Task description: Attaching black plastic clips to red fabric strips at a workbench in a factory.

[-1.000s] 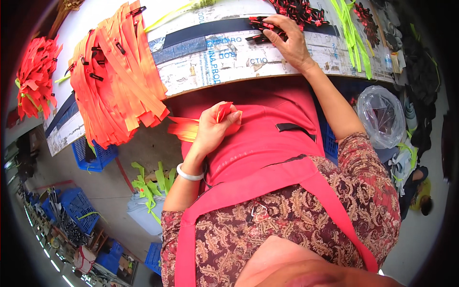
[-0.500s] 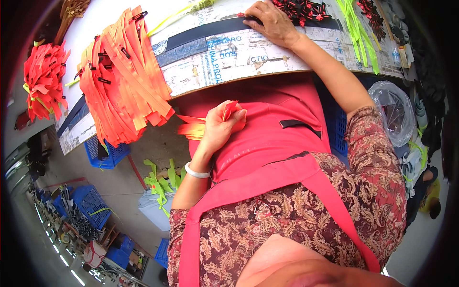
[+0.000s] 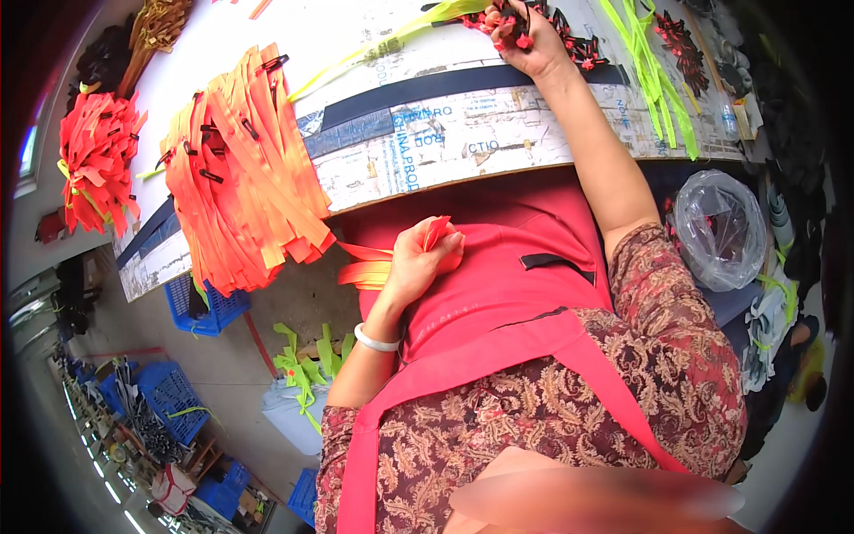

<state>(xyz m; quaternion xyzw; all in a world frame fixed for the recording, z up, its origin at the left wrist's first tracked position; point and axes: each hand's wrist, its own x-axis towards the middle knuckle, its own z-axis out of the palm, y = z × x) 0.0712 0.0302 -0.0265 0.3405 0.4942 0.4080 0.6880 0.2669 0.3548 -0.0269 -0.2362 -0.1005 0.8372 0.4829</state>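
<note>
My left hand is closed in front of the red apron, pinching an orange zipper tape whose loose ends trail out to the left. At the far side of the table my right hand is closed around several small black and red zipper pulls. More of the same pulls lie in a pile right beside it. Draped over the table's front edge on the left is a thick bundle of orange zipper tapes, with black pulls on some of them.
Neon yellow tapes lie at the table's right. A dark band runs along the tabletop. A reddish bundle hangs at far left. A clear plastic bag stands right of the table; a blue crate sits underneath.
My right hand has moved from the dark band to the pile and now has pulls in its fingers. The left hand keeps its hold on the orange zipper tape. The view has shifted slightly.
</note>
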